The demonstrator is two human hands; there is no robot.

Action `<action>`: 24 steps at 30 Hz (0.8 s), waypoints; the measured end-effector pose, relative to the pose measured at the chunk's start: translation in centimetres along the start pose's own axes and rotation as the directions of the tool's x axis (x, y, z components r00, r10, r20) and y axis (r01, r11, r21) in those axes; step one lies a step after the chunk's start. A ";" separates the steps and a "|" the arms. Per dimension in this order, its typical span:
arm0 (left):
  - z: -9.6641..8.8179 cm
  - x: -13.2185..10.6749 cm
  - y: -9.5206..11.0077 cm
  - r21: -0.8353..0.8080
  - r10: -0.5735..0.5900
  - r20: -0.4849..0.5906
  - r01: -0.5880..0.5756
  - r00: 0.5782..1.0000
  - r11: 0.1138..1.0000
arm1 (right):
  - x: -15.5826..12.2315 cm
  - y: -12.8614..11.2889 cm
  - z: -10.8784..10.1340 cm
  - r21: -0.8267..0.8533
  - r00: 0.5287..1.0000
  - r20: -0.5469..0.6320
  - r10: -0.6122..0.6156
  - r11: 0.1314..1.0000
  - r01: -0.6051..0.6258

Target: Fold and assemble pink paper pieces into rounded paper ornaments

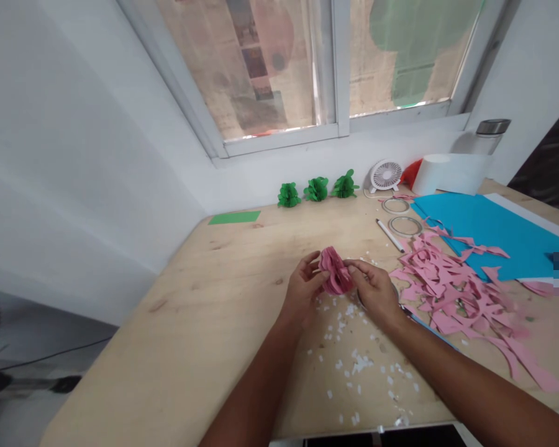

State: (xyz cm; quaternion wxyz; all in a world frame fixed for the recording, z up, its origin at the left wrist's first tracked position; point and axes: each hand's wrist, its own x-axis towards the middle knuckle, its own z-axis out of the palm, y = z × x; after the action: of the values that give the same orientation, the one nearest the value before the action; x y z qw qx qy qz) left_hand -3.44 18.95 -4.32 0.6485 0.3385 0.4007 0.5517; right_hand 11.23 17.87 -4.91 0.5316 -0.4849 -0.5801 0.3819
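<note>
A pink paper flower (pixel 334 273) with many folded layers is held above the wooden table (pixel 205 298). My left hand (pixel 304 282) grips its left side, thumb in front and fingers behind. On the other side, my right hand (pixel 375 288) pinches the flower's right edge between thumb and fingers. Small white paper bits (pixel 361 363) lie scattered on the wood below both hands. A round object beneath my right hand is mostly hidden. Against the wall stand three green paper shapes (pixel 316 189) of a similar layered make.
Pink paper scraps (pixel 451 288) are heaped on the right, partly over blue sheets (pixel 498 230). Behind them are tape rolls (pixel 405 226), a marker (pixel 390 235), a small white fan (pixel 386 176) and a lidded bottle (pixel 491 136). A green strip (pixel 235 217) lies back left.
</note>
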 end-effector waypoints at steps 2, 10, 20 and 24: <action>0.0 0.0 -0.1 -0.003 0.005 -0.014 -0.005 1.000 1.000 | 0.0 0.1 0.0 -0.043 1.000 -0.002 0.001 0.999 -0.001; 0.0 0.0 -0.2 0.006 0.015 -0.032 -0.015 0.999 1.000 | 0.1 0.7 -0.1 -0.105 0.999 0.041 -0.006 0.994 0.010; 0.2 -0.1 -0.7 0.036 0.052 -0.025 -0.051 0.998 0.998 | -0.4 0.6 0.3 -0.283 0.964 0.102 -0.245 0.922 0.264; 0.3 -0.2 -0.8 0.002 0.055 -0.020 -0.055 0.998 0.998 | -0.4 0.6 0.4 -0.299 0.956 0.110 -0.272 0.908 0.293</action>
State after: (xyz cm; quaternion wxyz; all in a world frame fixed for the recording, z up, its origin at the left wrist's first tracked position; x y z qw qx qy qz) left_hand -2.86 18.62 -4.82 0.6287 0.3445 0.3980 0.5725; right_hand 10.89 17.69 -5.68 0.4784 -0.4610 -0.7142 0.2201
